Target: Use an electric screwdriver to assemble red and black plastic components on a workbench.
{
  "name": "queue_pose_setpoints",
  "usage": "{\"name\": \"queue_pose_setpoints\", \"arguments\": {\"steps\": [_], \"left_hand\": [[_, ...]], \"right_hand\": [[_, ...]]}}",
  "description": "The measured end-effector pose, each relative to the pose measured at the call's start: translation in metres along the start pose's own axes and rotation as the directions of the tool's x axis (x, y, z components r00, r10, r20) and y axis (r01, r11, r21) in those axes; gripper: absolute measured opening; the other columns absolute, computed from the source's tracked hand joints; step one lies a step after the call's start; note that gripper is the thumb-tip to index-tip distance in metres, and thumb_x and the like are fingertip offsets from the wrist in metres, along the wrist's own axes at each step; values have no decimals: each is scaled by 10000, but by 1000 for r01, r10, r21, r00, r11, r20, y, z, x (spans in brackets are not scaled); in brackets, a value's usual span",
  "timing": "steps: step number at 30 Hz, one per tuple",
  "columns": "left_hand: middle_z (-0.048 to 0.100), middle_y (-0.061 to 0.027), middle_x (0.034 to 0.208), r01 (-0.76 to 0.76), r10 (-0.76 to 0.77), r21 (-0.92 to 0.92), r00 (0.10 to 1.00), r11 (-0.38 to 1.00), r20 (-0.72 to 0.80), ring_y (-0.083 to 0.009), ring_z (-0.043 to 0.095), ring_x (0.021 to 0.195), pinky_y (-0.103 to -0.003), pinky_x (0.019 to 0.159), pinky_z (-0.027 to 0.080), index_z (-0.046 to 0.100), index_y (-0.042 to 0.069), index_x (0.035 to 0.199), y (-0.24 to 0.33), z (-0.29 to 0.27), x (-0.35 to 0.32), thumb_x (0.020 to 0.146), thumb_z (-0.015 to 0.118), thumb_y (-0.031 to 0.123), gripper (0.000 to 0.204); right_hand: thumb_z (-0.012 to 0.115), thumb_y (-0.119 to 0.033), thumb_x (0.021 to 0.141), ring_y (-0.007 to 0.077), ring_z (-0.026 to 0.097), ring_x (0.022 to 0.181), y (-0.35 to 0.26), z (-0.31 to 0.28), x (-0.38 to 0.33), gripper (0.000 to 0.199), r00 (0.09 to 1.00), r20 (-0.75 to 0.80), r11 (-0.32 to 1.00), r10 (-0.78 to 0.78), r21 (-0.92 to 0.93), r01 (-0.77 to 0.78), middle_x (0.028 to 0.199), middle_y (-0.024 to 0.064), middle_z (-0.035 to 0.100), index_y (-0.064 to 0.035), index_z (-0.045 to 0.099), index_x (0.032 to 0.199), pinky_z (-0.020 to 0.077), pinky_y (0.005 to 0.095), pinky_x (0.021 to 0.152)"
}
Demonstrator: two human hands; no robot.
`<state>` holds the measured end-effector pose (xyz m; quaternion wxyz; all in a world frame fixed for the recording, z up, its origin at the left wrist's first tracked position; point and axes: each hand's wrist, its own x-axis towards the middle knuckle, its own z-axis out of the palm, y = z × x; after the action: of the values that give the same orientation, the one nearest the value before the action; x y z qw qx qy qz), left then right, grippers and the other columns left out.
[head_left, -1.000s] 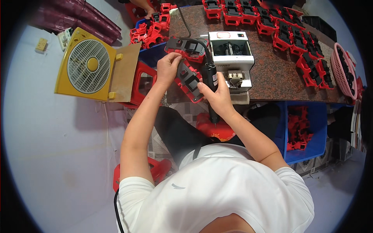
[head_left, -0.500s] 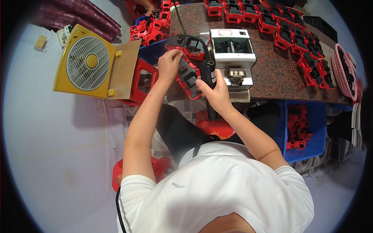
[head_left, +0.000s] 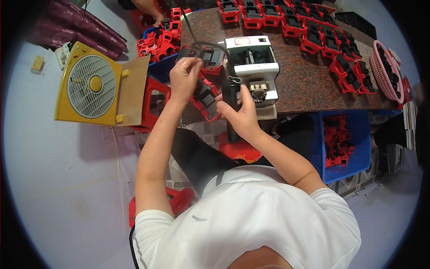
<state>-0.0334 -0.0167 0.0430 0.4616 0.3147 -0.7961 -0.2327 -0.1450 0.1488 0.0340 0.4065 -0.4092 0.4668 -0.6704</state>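
Observation:
My right hand (head_left: 244, 114) is wrapped round a black electric screwdriver (head_left: 232, 96), held upright with its lower end over my lap. Close to its left, a red part with a black insert (head_left: 207, 99) lies slanted at the table's near edge; my right fingertips are beside it. Just above that part my left hand (head_left: 183, 80) pinches thumb and fingers together; whatever they hold is too small to make out. Behind it lies a second red-and-black part (head_left: 210, 58). A white screw feeder (head_left: 251, 69) stands right of the screwdriver.
Rows of red-and-black parts (head_left: 329, 40) fill the table's far right, near a pink basket (head_left: 378, 67). Blue bins of red parts stand below right (head_left: 360, 157) and at far left (head_left: 163, 67). A yellow fan (head_left: 89, 83) is at left. Another person's hand (head_left: 157, 20) shows behind.
The view has swung slightly, so the scene sits further left. My right hand and the slanted part have come a little nearer to me; both hands keep their grips.

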Motion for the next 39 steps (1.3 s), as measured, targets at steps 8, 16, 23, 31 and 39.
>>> {"name": "queue_pose_setpoints", "arguments": {"steps": [8, 16, 23, 31, 39], "left_hand": [[641, -151, 948, -151, 131, 79, 966, 985, 224, -285, 622, 885, -350, 788, 486, 616, 31, 1046, 28, 30, 34, 804, 623, 68, 245], [672, -172, 983, 260, -457, 480, 815, 838, 355, -302, 641, 946, -366, 855, 491, 670, 63, 1063, -30, -14, 19, 693, 722, 325, 456], [686, -173, 807, 204, -450, 515, 791, 832, 414, -261, 681, 786, -337, 755, 517, 714, 11, 896, -33, -5, 24, 735, 714, 221, 264], [683, -173, 804, 60, -298, 491, 856, 869, 423, -271, 678, 765, -332, 717, 519, 712, 17, 895, -31, 0, 18, 742, 711, 183, 225], [674, -145, 1031, 209, -236, 264, 969, 942, 75, -192, 636, 981, -284, 835, 472, 644, 22, 1106, -28, -14, -9, 796, 713, 252, 392]], "right_hand": [[633, -116, 879, 106, 584, 641, -108, -51, 12, 252, 957, -119, 959, -266, 72, 275, 830, 58, 589, -22, 455, 1031, 501, 245, 580], [583, -221, 921, 159, 586, 686, -100, -92, -6, 316, 967, -175, 982, -184, -2, 187, 869, 110, 581, -21, 440, 1120, 508, 285, 586], [641, -197, 894, 134, 583, 728, -90, -83, -3, 275, 979, -105, 974, -172, 128, 185, 876, 79, 586, -26, 470, 1027, 504, 284, 647], [610, -300, 911, 172, 604, 772, -78, -99, 2, 445, 971, -105, 967, -213, 122, 225, 927, 114, 572, 3, 423, 1178, 531, 308, 646], [648, -237, 894, 110, 594, 670, -75, -91, 5, 459, 988, -50, 987, -148, 61, 151, 887, 77, 583, -37, 377, 1206, 513, 249, 570]]}}
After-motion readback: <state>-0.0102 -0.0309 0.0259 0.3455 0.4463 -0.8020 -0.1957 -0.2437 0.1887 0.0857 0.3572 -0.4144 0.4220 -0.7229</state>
